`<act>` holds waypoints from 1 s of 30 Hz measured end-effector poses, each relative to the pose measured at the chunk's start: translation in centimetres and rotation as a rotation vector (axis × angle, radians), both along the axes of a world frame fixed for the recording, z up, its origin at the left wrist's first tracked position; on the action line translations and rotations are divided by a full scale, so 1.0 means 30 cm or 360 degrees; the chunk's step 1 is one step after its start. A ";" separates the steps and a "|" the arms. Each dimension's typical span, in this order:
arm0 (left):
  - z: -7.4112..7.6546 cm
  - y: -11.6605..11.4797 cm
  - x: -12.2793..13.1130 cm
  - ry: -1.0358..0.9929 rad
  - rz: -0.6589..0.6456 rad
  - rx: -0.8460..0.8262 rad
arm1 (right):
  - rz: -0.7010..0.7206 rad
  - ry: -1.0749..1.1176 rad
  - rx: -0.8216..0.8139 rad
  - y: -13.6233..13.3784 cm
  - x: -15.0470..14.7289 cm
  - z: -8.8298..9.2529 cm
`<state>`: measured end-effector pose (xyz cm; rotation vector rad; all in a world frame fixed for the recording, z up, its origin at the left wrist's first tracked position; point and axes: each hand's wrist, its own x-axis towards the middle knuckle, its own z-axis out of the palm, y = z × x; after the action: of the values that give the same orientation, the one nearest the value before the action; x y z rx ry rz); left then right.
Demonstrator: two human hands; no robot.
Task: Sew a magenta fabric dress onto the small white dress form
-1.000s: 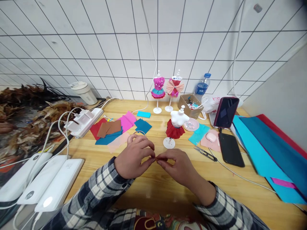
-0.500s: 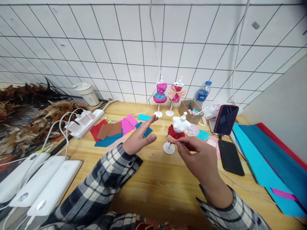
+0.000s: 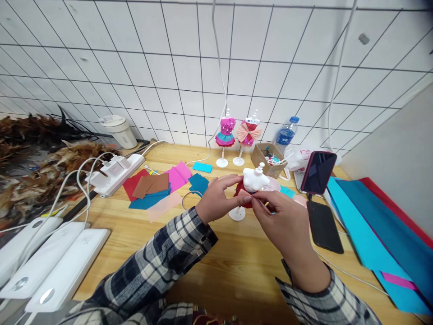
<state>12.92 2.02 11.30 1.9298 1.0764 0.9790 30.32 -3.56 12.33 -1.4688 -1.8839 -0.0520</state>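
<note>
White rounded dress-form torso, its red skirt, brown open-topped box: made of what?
White torso: probably plastic; smooth, soft sheen.
Red skirt: likely matte cloth or crepe paper; no glare, mostly hidden.
Brown box: looks like cardboard; matte tan, thin walls.

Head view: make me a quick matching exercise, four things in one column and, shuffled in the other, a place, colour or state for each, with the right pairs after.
Column one:
1. Front mannequin
2. Water bottle
3. Power strip
4. Peach piece

Column two:
A. White, with plugs in it
B. Pinched in the right hand
C. Wearing a red skirt
D. Near the tiled wall, with a blue cap

Right pairs: 1-C, 2-D, 3-A, 4-B.
</note>
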 end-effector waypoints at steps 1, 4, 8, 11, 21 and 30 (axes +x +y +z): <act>-0.003 0.006 -0.001 -0.0006 -0.0008 -0.0008 | 0.0002 -0.0017 -0.0004 0.003 0.003 -0.001; -0.011 0.020 -0.003 -0.0021 -0.0007 0.0002 | -0.0005 -0.0047 0.0007 0.009 0.006 -0.002; -0.013 0.032 -0.003 0.0054 0.0026 0.0102 | 0.0005 -0.0002 0.0016 0.009 0.008 0.002; -0.009 0.037 -0.005 0.0095 0.0081 0.0109 | 0.0026 0.0083 -0.0021 0.006 0.030 0.006; -0.058 0.075 -0.016 -0.0265 -0.0320 -0.0113 | 0.0400 0.0003 -0.0205 0.070 0.153 0.032; -0.069 0.083 -0.033 -0.0457 -0.0531 -0.0386 | 0.0788 0.0106 -0.0236 0.137 0.152 0.066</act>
<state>11.95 4.52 9.23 1.6434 0.6506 0.8609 34.90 0.56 14.32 -1.0418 -2.1789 0.3716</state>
